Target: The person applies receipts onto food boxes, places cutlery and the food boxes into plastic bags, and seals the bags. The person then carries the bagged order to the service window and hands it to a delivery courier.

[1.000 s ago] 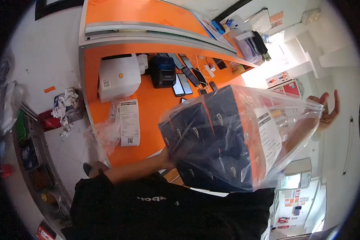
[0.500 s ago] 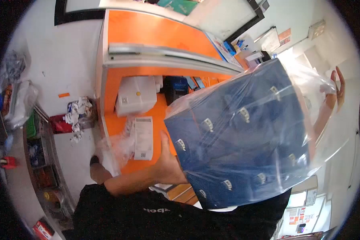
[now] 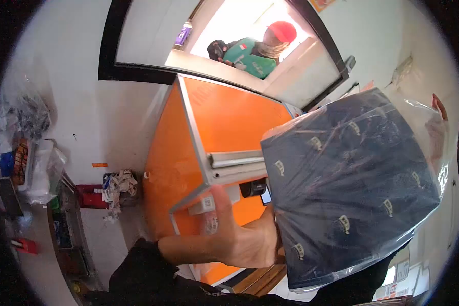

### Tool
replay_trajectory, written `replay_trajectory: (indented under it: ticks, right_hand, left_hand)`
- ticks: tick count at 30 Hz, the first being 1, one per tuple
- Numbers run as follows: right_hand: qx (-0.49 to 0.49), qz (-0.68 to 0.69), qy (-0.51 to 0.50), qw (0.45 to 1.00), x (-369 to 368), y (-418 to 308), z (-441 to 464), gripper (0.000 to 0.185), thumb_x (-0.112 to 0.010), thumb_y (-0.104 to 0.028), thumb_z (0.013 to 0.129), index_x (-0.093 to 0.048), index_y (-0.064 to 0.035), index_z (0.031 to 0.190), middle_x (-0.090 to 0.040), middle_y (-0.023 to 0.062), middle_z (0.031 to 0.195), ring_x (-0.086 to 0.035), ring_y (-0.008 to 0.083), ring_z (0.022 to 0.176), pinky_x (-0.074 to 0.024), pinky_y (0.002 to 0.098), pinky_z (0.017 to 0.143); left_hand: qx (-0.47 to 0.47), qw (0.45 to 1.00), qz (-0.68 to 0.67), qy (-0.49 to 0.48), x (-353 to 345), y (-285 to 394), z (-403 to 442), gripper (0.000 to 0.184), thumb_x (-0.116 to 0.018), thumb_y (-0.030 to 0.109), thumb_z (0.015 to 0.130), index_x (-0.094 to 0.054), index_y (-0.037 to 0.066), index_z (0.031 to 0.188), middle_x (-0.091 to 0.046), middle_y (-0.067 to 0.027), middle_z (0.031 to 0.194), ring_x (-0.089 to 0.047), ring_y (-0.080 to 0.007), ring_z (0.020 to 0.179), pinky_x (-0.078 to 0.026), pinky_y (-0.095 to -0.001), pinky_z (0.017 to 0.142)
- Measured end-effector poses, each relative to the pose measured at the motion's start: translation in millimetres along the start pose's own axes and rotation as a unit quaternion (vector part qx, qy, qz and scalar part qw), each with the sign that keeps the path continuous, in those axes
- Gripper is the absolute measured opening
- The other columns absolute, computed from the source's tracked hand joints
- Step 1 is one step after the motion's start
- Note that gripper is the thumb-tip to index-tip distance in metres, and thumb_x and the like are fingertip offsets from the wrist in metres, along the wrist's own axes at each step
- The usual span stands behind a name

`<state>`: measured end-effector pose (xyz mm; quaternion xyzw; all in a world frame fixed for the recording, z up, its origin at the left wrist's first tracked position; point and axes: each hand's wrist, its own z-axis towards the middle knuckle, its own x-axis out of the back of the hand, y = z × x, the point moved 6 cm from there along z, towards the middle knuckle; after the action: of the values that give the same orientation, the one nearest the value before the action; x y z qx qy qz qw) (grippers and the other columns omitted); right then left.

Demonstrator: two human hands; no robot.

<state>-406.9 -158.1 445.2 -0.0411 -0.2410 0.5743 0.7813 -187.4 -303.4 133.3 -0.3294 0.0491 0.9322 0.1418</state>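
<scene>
A dark blue box-shaped package [image 3: 352, 188] with small pale logos, wrapped in a clear plastic bag [image 3: 427, 122], fills the right half of the view. At its lower left edge, my left hand [image 3: 239, 237] bears it, thumb raised and apart, with the other fingers partly hidden by the package. Beyond the package at the far right, my right hand [image 3: 437, 108] is at the bag's gathered plastic; a fingertip or two show clearly and the rest blurs behind the film.
An orange counter [image 3: 234, 112] with a metal edge stands in the middle. Behind the window [image 3: 155, 33] is a person [image 3: 252, 51] in a red cap. At left are a red bin [image 3: 91, 196] with crumpled paper, plastic bags [image 3: 28, 112] and shelves. A printer [image 3: 252, 187] shows under the counter.
The view has swung, bringing the window and the person into sight. The package has moved right across the view, with its plain blue side now showing. Both hands have stayed with it.
</scene>
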Motion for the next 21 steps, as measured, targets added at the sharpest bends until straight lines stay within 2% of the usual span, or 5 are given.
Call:
replay_trajectory:
  ticks: [7,9,15,18,21]
  right_hand:
    - [-0.023,-0.009,-0.049,0.998,-72.3,-30.1,31.2,0.026,-0.058,-0.016,0.085,-0.06,-0.007,0.109,-0.052,-0.0013,0.065,-0.042,0.0064,0.049,-0.0334,0.02,0.045]
    - [-0.027,-0.006,-0.058,0.998,-86.9,-35.3,38.5,0.026,-0.058,-0.016,0.085,-0.06,-0.0069,0.109,-0.052,-0.0015,0.065,-0.042,0.0064,0.049,-0.0336,0.02,0.045]
    - [-0.042,0.003,-0.101,0.994,-135.0,-51.7,68.7,0.025,-0.056,-0.016,0.086,-0.06,-0.0067,0.109,-0.052,-0.0018,0.066,-0.042,0.0064,0.049,-0.0341,0.02,0.046]
    - [-0.043,0.013,-0.135,0.99,-158.1,-51.4,79.6,0.025,-0.051,-0.012,0.085,-0.06,-0.0053,0.107,-0.055,-0.0001,0.067,-0.046,0.0082,0.051,-0.0364,0.0204,0.047]
    - [-0.02,0.02,-0.159,0.987,-184.9,-19.2,115.1,0.024,-0.048,-0.007,0.082,-0.062,-0.0053,0.101,-0.055,0.0005,0.066,-0.048,0.0099,0.051,-0.0357,0.0221,0.044]
  left_hand:
    - [-0.069,0.997,0.022,-0.022,-28.4,78.2,-25.7,0.144,-0.025,0.101,0.028,0.0,0.017,0.144,-0.014,-0.0088,0.145,-0.018,-0.0258,0.132,-0.016,-0.0433,0.108]
    - [-0.072,0.981,0.121,0.131,-31.7,94.0,-35.1,0.144,-0.025,0.101,0.03,-0.004,0.014,0.144,-0.019,-0.01,0.143,-0.022,-0.0259,0.131,-0.017,-0.044,0.108]
    - [-0.119,0.963,0.142,0.193,-58.0,145.7,-34.2,0.142,-0.03,0.099,0.039,-0.012,0.002,0.141,-0.037,-0.015,0.135,-0.037,-0.0263,0.122,-0.024,-0.045,0.104]
    - [-0.117,0.959,0.169,0.193,-45.4,187.4,-32.6,0.14,-0.032,0.098,0.041,-0.01,0.005,0.143,-0.04,-0.0159,0.133,-0.042,-0.0267,0.117,-0.027,-0.0461,0.102]
    - [-0.142,0.989,0.043,0.017,-25.9,235.7,-25.4,0.134,-0.033,0.094,0.053,-0.001,-0.003,0.14,-0.021,-0.0296,0.14,-0.025,-0.0406,0.13,-0.02,-0.0592,0.104]
